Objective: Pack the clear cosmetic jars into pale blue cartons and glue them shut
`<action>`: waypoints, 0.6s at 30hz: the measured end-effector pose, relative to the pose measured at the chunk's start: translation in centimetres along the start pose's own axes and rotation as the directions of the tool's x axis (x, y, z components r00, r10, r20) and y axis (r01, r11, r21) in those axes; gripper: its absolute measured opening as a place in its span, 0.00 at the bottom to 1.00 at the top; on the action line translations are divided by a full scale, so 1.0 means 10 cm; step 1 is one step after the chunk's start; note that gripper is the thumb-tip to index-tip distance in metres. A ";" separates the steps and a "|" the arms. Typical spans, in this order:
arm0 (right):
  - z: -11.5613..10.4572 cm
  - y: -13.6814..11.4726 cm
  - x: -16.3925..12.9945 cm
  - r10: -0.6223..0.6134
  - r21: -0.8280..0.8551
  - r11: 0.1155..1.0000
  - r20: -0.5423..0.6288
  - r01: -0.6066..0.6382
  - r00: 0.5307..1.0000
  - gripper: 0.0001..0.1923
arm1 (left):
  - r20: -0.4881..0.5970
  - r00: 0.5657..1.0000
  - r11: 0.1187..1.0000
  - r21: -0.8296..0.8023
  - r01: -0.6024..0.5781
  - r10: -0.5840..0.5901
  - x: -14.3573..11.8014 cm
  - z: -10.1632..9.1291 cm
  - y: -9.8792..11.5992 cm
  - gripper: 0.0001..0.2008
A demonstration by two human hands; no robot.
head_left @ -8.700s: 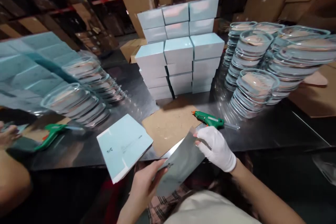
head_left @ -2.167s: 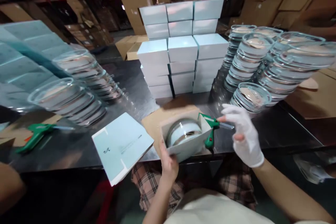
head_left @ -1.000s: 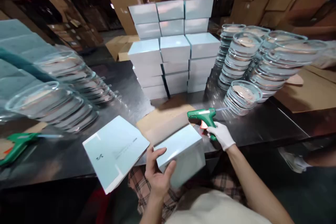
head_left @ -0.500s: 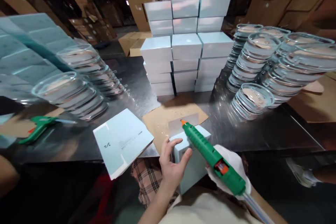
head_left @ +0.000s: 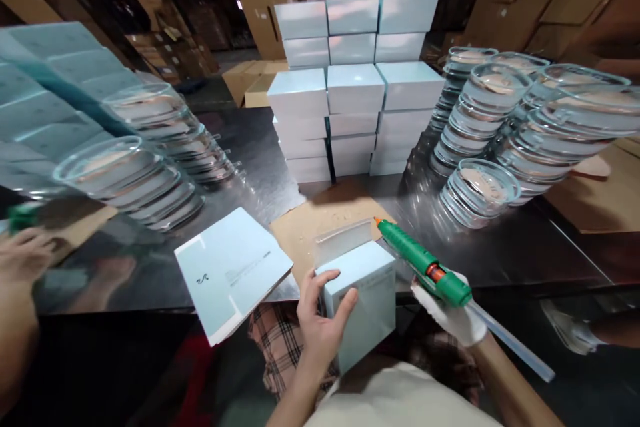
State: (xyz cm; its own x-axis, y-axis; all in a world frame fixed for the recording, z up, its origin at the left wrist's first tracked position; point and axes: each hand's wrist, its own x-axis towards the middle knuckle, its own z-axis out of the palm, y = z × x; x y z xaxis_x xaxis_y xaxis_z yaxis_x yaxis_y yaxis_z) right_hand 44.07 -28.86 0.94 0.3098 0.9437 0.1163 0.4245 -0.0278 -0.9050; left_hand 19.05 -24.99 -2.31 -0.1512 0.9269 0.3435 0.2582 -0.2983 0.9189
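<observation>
My left hand (head_left: pixel 323 320) grips a pale blue box (head_left: pixel 367 307) at the table's front edge, thumb on the near face and fingers over its left side. A thin flap (head_left: pixel 345 240) stands raised along the box's far top edge. In my white-gloved right hand (head_left: pixel 450 317) is a green hot glue gun (head_left: pixel 415 250), its orange nozzle at the flap's right end. A long clear glue stick (head_left: pixel 515 340) juts from the gun's back. Flat pale blue box sheets (head_left: pixel 233 273) lie to the left, on the dark table (head_left: pixel 245 140).
A cardboard sheet (head_left: pixel 295 223) lies beyond my hands. Stacked pale boxes (head_left: pixel 355 90) stand behind it. Clear round containers are piled at left (head_left: pixel 130 180) and right (head_left: pixel 480 193). At far left, another person's hand (head_left: pixel 25 253) is near a green tool.
The glue gun has moved right along the flap, and more of its glue stick shows. My left hand has shifted slightly left with the box. Another person's hand has come in at far left.
</observation>
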 end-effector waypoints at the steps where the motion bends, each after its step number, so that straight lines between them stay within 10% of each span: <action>1: 0.03 0.06 0.07 0.119 0.087 0.989 0.014 -0.119 0.993 0.12 | -0.001 1.000 1.000 -0.005 0.023 -0.023 0.00 -0.01 -0.01 0.16; 7: 0.41 0.23 0.70 0.312 0.235 0.911 0.147 -0.339 0.939 0.22 | -0.027 0.998 0.997 -0.061 0.056 -0.057 0.05 -0.07 0.03 0.17; 15: 0.17 -0.11 0.78 0.194 0.224 0.953 0.062 -0.203 0.979 0.17 | -0.026 0.997 0.984 -0.165 0.071 -0.076 0.12 -0.14 0.07 0.19; 18: 0.33 -0.33 0.75 0.158 0.303 0.921 0.283 -0.245 0.946 0.27 | 0.060 0.995 0.973 -0.214 0.085 -0.073 0.14 -0.09 0.07 0.21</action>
State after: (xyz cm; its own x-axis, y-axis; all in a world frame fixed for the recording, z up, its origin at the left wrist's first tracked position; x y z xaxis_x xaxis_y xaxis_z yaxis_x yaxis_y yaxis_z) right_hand 42.20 -20.61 3.49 0.1197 0.9816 -0.1490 0.0570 -0.1566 -0.9860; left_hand 18.18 -24.14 -1.01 -0.1119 0.9583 0.2630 0.0338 -0.2608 0.9648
